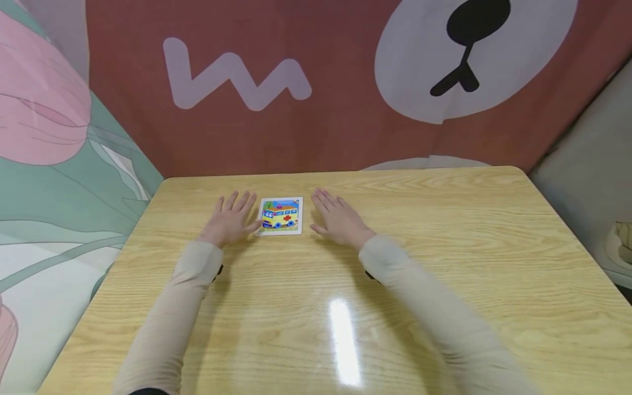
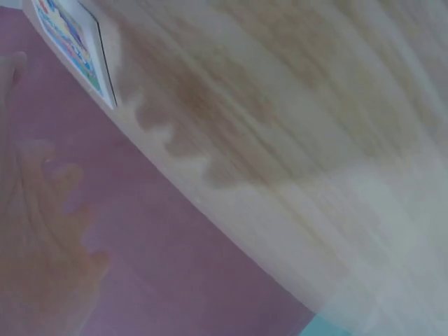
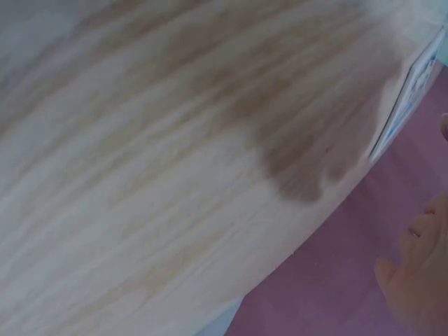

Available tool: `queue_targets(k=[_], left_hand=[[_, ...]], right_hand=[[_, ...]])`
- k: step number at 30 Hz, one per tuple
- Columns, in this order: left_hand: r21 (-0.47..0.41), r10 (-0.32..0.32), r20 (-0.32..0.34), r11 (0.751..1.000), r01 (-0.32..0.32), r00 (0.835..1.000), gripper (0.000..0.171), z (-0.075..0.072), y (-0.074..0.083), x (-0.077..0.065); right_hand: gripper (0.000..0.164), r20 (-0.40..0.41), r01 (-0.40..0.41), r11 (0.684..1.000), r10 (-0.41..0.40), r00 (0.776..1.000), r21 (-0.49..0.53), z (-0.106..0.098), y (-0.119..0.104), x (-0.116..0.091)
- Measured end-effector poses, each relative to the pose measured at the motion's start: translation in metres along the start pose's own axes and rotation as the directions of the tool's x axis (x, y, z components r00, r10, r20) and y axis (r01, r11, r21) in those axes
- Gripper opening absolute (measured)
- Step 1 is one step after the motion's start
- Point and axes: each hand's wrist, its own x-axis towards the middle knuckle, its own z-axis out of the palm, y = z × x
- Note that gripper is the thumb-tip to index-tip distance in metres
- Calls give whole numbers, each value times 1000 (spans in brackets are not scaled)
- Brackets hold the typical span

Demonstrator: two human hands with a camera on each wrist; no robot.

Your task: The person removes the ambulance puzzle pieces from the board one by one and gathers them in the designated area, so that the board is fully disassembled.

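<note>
A square picture board [image 1: 281, 216] with a white border lies flat on the wooden table, showing a yellow ambulance with a red cross. My left hand [image 1: 229, 220] is spread just left of it, its thumb tip overlapping the board's left edge in the head view. On the other side, my right hand [image 1: 342, 220] has straight fingers pointing away and sits a small gap from the right edge. Neither hand grips anything. The left wrist view catches the board's corner [image 2: 77, 43] and the spread left hand [image 2: 43, 245]; the right wrist view shows the board [image 3: 408, 101] edge-on.
The wooden table [image 1: 444, 247] reaches back to a reddish-brown wall [image 1: 276, 140] with a painted bear snout. A floral covering [image 1: 44, 192] runs along the left side. Light glares off the table's front middle.
</note>
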Motion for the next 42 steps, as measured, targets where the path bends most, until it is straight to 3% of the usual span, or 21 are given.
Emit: queue_targets(k=[14, 26, 35, 42], left_hand=[[-31, 59, 69, 998, -57, 996, 65, 12, 0, 3], [-52, 67, 121, 997, -61, 990, 60, 18, 1, 0], [-35, 80, 132, 997, -76, 988, 60, 20, 3, 1], [-46, 116, 127, 993, -111, 985, 63, 18, 10, 2]], right_hand=[[66, 104, 26, 998, -20, 994, -56, 20, -25, 17], [58, 146, 46, 996, -35, 989, -78, 28, -37, 22], [58, 178, 17, 994, 3, 984, -108, 26, -34, 23], [58, 193, 36, 997, -21, 981, -72, 21, -27, 21]])
